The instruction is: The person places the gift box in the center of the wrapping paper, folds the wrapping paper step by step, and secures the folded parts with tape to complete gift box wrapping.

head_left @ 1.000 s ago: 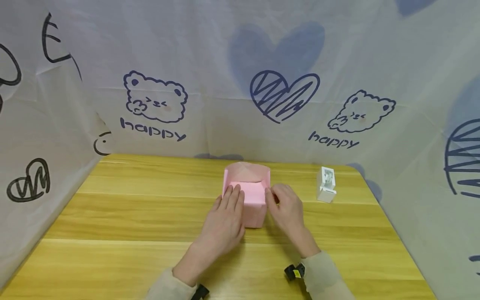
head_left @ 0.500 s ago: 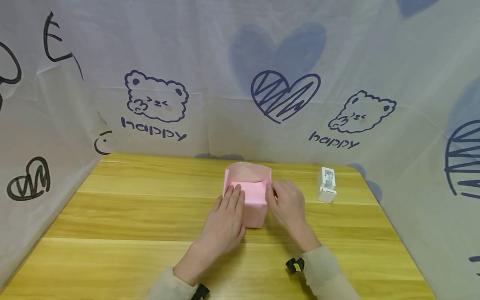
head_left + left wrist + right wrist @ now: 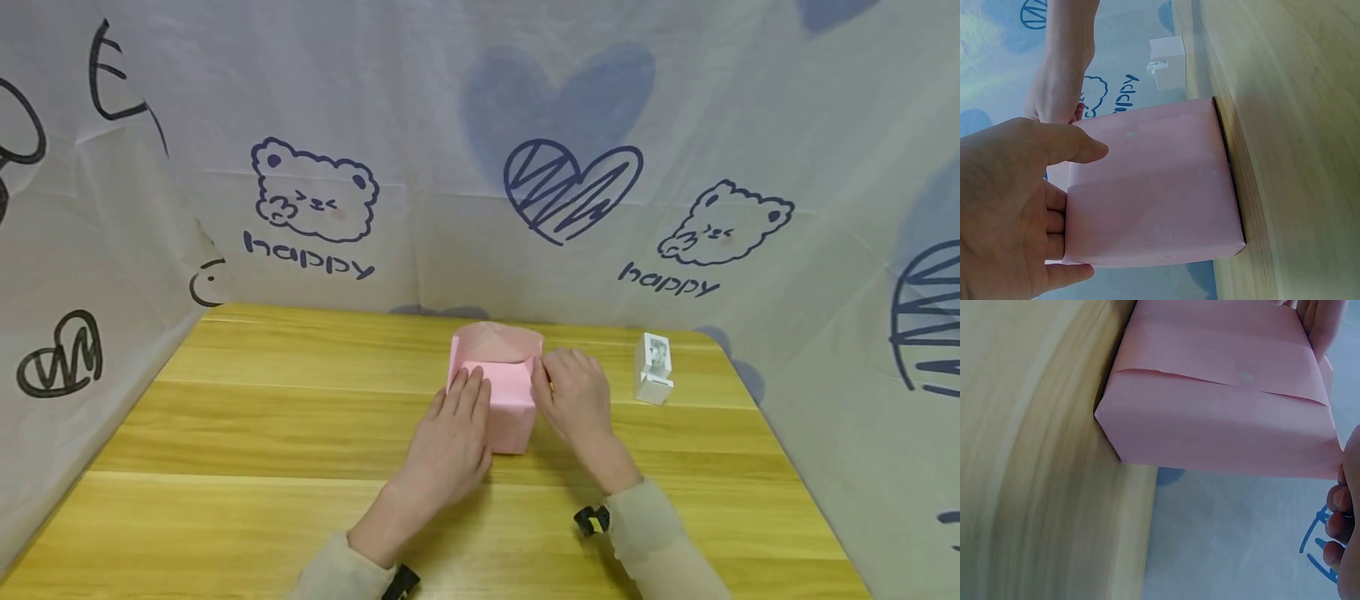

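A pink paper box (image 3: pixel 510 429) stands on the table, its curved flap (image 3: pixel 493 343) raised at the back. Over the left part of its top lies my left hand (image 3: pixel 446 442), fingers straight and side by side. The left wrist view shows that hand's thumb (image 3: pixel 1088 150) against the box's front face (image 3: pixel 1154 194). At the upper right edge, my right hand (image 3: pixel 579 396) pinches the pink paper between thumb and curled fingers. In the right wrist view, the right hand (image 3: pixel 1349 506) is at the box's upper corner, and a slit runs across the pink side (image 3: pixel 1222 431).
A small white box (image 3: pixel 652 371) with a clear window stands to the right, near the table's back edge. Behind the wooden table (image 3: pixel 225 433) hangs a printed white cloth (image 3: pixel 450 233), which also runs along both sides.
My right hand has slid slightly toward the back along the pink box's right edge, still pinching there. My left hand and the box stay in place.
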Available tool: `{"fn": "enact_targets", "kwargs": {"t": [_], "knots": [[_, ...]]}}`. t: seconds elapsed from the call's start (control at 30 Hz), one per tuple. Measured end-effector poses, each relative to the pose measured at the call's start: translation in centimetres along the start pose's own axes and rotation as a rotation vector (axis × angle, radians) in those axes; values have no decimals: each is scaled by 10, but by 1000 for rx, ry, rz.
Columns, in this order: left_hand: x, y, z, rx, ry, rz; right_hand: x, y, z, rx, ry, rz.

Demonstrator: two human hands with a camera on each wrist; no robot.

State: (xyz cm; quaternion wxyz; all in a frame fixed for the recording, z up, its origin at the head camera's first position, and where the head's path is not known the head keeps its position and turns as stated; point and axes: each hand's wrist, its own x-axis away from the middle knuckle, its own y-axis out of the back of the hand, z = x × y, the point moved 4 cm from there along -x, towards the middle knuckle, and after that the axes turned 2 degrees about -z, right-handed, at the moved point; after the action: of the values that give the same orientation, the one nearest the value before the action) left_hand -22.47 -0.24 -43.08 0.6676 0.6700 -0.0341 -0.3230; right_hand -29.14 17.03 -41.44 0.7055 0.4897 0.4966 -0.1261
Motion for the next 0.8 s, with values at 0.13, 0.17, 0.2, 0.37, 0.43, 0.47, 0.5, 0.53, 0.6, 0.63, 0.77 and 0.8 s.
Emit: {"fn": "enact_targets", "kwargs": {"t": [0.13, 0.17, 0.2, 0.37, 0.43, 0.47, 0.5, 0.53, 0.6, 0.63, 0.77, 0.8], "knots": [[0, 1, 0, -9, -4, 2, -3, 1, 0, -9, 15, 0], [0, 1, 0, -10, -5, 4, -4, 1, 0, -8, 9, 8], [0, 1, 0, -12, -5, 6, -5, 1, -1, -7, -1, 19], [0, 1, 1, -9, -2, 14, -12, 2, -1, 9, -40, 55], [-1, 1, 1, -4, 1, 20, -14, 2, -2, 15, -44, 55], [-1, 1, 1, -2, 2, 22, -15, 2, -3, 20, -43, 52], [-1, 1, 1, 0, 3, 27, -16, 2, -4, 23, -50, 58], [-1, 1, 1, 2, 4, 32, -17, 2, -4, 26, -56, 59], [-1, 1, 1, 5, 7, 39, -20, 2, -5, 30, -61, 50], [-1, 1, 1, 9, 8, 40, -21, 3, -6, 31, -61, 42], [-1, 0, 1, 11, 9, 36, -27, 4, -6, 30, -42, 23], [-1, 1, 1, 10, 8, 34, -27, 4, -6, 27, -37, 22]]}}
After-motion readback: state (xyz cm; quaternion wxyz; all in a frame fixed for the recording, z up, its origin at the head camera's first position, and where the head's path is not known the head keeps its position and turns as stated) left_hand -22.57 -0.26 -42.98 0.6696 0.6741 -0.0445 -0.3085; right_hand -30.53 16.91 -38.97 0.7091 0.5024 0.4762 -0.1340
